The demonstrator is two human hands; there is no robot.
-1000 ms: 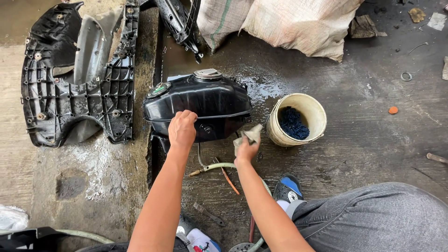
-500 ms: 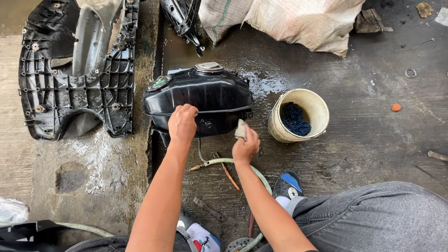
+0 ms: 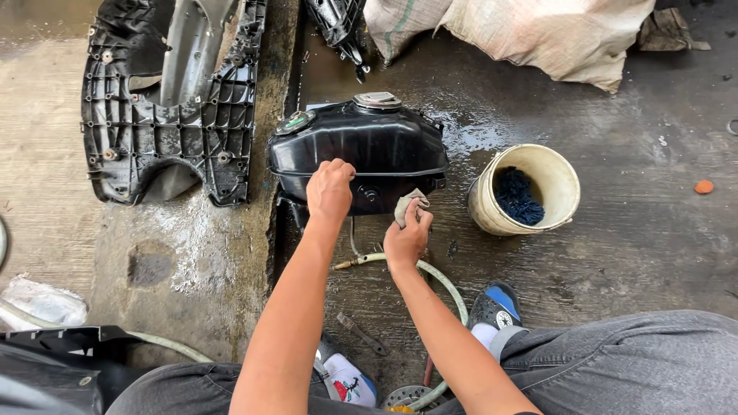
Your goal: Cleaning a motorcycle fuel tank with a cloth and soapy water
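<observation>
With the left hand (image 3: 330, 190) gripping the black fuel tank (image 3: 361, 150) steady, the right hand (image 3: 407, 238), fingers pinching a rag (image 3: 407, 204), should wipe firmly along the wet lower edge.

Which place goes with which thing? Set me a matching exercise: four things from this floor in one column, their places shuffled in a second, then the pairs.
Things:
1. black fuel tank
2. grey rag
3. blue wash mitt
4. woven sack

Places:
A. inside the cream bucket
B. at the top of the view, beyond the tank
C. gripped by the right hand
D. on the wet floor under the left hand

Pairs: 1-D, 2-C, 3-A, 4-B
</observation>
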